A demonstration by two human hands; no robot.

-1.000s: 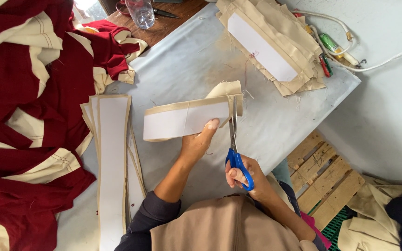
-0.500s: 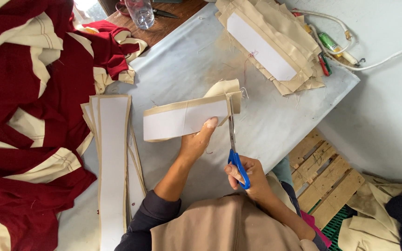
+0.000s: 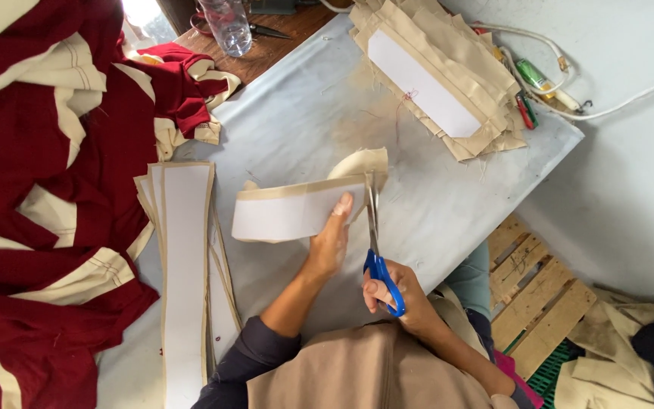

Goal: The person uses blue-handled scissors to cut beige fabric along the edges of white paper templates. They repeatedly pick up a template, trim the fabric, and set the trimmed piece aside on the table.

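Note:
My left hand grips a long beige fabric strip with a white paper template on top, holding it above the grey table. Blue-handled scissors are in my right hand, their blades pointing away from me along the strip's right end. A beige offcut curls away past the blade tips.
A stack of beige strips with a white template lies left of my arm. Dark red and cream garments cover the left. Another beige stack lies at the far right corner, near cables. A plastic bottle stands at the back. A wooden pallet lies below right.
The scissors have worked slightly further along the strip's right end. Both hands and the strip stay in almost the same place.

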